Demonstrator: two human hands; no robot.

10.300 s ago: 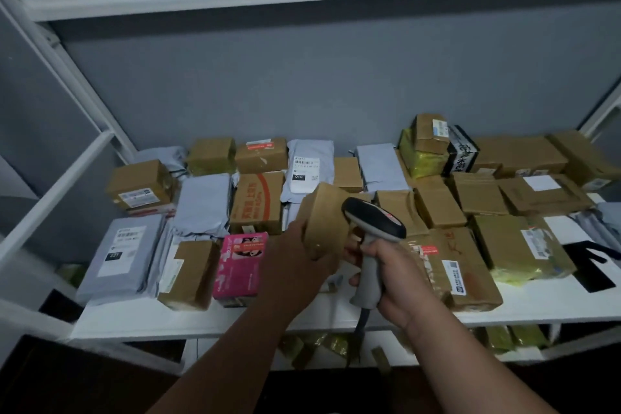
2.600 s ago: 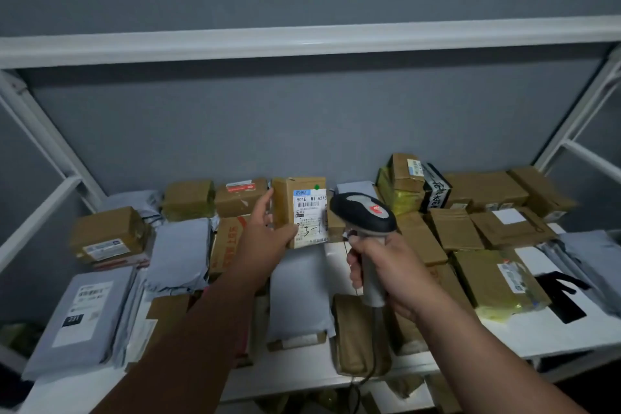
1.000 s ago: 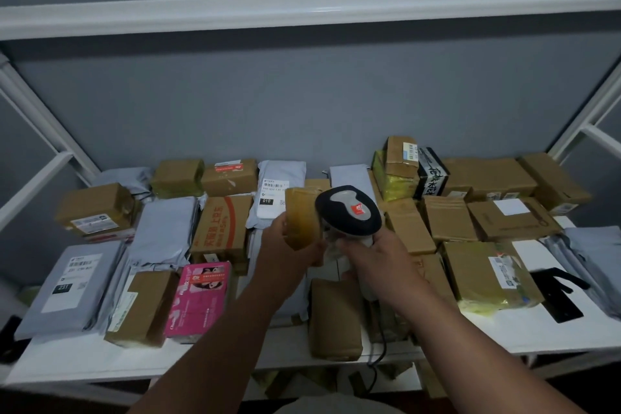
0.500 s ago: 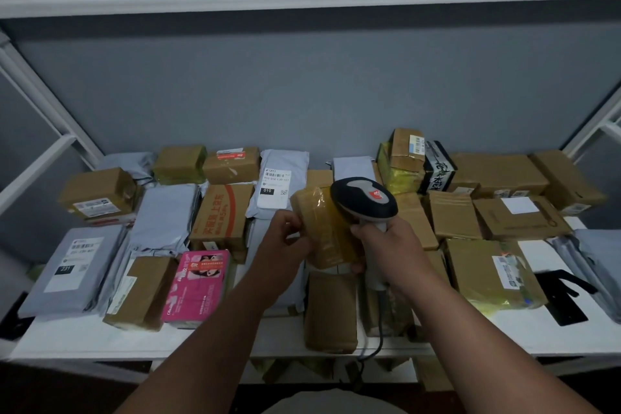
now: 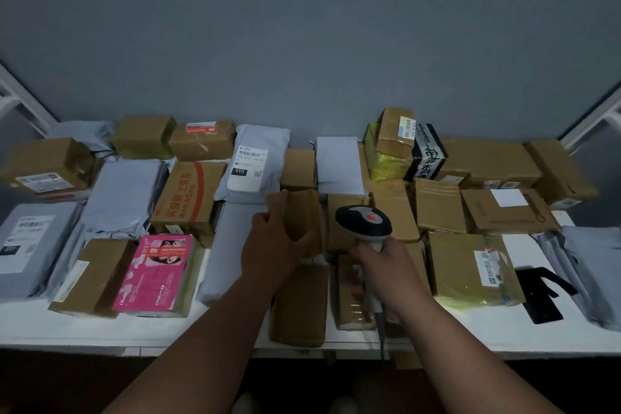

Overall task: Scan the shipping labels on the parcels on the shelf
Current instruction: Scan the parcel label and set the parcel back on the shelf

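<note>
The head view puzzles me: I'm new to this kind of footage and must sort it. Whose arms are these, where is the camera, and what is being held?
There is no machine here. A person wears a camera on their head, so you look forward and down along their own two bare arms.

The white shelf in front of them is crowded with parcels: brown cardboard boxes, grey mailer bags, and a pink box near the front left. Several carry white shipping labels.

The left hand grips a small brown parcel in the middle of the shelf. No label shows on the side facing us. The right hand is wrapped round the handle of a barcode scanner, whose dark head sits just right of that parcel. Its cable hangs down past the shelf edge.
</note>
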